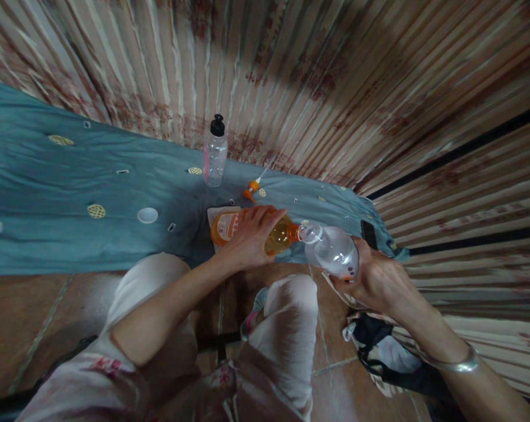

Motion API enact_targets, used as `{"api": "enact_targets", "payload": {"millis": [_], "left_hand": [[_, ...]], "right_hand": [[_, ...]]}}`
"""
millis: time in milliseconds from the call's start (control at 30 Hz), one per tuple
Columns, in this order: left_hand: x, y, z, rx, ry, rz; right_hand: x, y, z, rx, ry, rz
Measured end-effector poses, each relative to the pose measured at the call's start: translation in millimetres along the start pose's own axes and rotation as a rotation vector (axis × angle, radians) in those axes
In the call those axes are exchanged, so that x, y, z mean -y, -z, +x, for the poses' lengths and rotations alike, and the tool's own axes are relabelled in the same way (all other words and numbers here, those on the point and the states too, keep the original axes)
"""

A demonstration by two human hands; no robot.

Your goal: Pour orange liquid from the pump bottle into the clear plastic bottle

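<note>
My left hand [256,234] is wrapped round an orange bottle [280,235] of amber liquid with a white label, tipped on its side with its neck toward the right. My right hand [372,272] grips a clear plastic bottle [332,249], also tilted, its mouth meeting the orange bottle's neck. Whether liquid is passing between them I cannot tell. An orange pump dispenser [250,190] with a clear tube lies behind my left hand. Farther back, a clear squeeze bottle [215,155] with a black cap stands upright.
A teal patterned cloth [36,187] covers the long low surface. On it lie a white round lid [147,215] and a dark phone [369,234] at the right. Pleated curtains [265,76] hang behind. A dark and white cloth bundle [390,351] sits on the tiled floor [23,322].
</note>
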State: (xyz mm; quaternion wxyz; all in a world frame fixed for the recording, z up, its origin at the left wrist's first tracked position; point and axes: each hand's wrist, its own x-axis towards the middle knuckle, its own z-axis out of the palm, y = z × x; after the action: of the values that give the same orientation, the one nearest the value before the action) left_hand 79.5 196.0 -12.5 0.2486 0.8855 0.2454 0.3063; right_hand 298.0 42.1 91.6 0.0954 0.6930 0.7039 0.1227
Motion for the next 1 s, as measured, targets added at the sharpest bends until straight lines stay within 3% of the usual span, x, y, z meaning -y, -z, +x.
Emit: {"api": "enact_targets", "payload": {"millis": [1000], "left_hand": [[-0.5,-0.5,0.3,0.002,-0.002,0.012]], "right_hand": [[-0.1,1.1,0.7,-0.011,0.025,-0.002]]}}
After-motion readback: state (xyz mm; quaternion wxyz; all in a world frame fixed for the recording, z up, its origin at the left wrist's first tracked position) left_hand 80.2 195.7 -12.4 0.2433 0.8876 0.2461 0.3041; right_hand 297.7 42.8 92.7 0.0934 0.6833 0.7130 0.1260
